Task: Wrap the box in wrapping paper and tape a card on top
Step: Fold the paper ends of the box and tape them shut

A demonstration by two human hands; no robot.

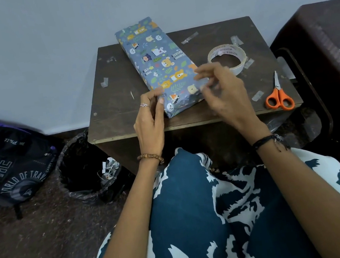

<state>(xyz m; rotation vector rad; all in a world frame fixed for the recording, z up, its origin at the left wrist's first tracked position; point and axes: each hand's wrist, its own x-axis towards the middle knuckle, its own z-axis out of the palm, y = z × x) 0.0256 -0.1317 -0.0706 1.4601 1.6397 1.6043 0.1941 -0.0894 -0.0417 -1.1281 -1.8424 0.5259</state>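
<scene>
- The wrapped box (159, 63) lies slanted on the small dark table (115, 106). Its far end sticks out past the back edge of the table. The paper is blue with little animals on it.
- The left hand (150, 123) rests on the near left corner of the box. Its thumb and fingers press on the paper there.
- The right hand (223, 90) is over the near right side of the box. Its fingers are bent and spread. It is blurry, so I cannot tell if it holds anything.
- A roll of clear tape (227, 58) lies just behind the right hand.
- Orange scissors (278, 96) lie near the table's right front corner.
- Small bits of tape (257, 95) are stuck on the table top.
- A black bin (85, 165) stands on the floor at the left, beside a backpack (5, 161).
</scene>
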